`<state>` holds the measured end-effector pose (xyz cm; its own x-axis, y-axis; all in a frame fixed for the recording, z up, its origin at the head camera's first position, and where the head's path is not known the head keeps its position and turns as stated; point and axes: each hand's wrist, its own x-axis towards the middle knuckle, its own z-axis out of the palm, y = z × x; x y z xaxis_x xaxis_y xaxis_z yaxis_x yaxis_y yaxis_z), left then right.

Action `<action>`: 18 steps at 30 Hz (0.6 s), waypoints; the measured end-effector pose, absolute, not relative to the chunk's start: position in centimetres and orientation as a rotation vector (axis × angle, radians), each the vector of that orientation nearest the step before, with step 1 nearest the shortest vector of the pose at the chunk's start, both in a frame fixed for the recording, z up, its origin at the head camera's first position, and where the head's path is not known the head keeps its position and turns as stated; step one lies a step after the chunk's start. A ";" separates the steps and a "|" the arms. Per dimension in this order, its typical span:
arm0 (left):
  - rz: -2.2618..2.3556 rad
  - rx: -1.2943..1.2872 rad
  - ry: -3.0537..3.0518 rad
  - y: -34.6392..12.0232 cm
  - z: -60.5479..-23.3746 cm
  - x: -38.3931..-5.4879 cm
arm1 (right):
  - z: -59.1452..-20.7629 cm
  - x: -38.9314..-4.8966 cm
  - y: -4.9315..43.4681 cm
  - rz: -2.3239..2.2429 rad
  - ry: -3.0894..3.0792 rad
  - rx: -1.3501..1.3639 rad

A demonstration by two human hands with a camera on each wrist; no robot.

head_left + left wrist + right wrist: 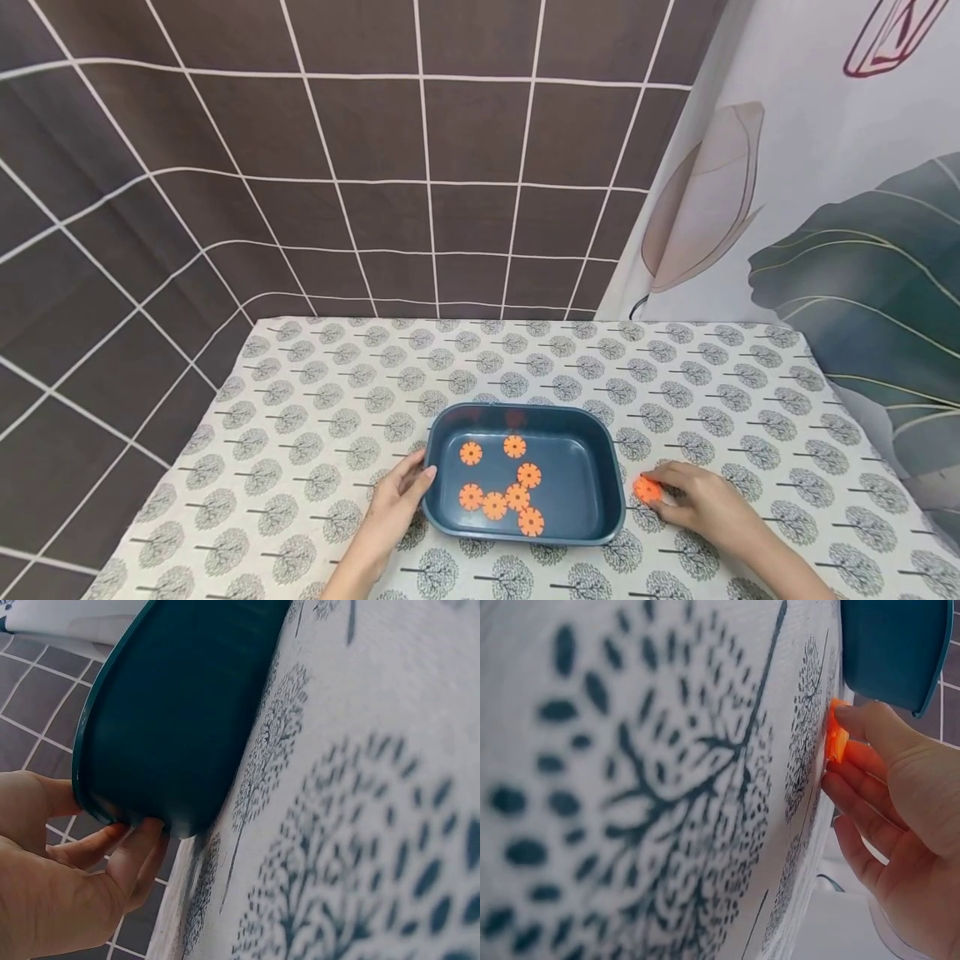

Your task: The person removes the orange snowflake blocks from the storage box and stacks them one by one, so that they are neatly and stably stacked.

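A dark blue plastic basin (592,475) sits on the tablecloth, with several orange notched discs (470,453) lying flat on its floor. Some of them touch or overlap in a row. My left hand (399,496) grips the basin's left end; in the left wrist view the thumb is at the rim and the fingers (139,851) bend against the outer wall. To the right of the basin, my right hand (693,497) pinches an orange notched piece (837,733) between thumb and fingers, close over the cloth. The fingers partly cover this piece.
The table is covered by a white cloth (337,450) printed with grey trees. Behind it and on the left hangs a brown curtain (375,125) with white grid lines. A white curtain (795,183) with leaf prints hangs at the right.
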<state>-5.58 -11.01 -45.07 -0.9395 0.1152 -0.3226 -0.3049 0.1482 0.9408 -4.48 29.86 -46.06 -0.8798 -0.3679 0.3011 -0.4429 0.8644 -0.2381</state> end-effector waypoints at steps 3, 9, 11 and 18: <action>1.862 -0.184 2.117 -11.0 -45.1 -5.7 | -46.1 -4.6 29.9 0.424 -2.777 0.635; 1.873 -0.185 2.117 -11.1 -45.1 -5.8 | -46.1 -4.9 29.8 0.405 -2.773 0.644; 1.868 -0.181 2.114 -11.1 -45.0 -5.8 | -46.0 -4.9 29.8 0.412 -2.793 0.631; 1.868 -0.152 2.106 -11.0 -45.0 -5.6 | -45.9 -4.4 29.9 0.459 -2.870 0.582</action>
<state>-5.62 -10.95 -45.00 -0.9428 0.1311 -0.3065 -0.2886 0.1392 0.9473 -4.42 29.86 -45.90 -0.9077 -0.3499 0.2315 -0.4047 0.8758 -0.2630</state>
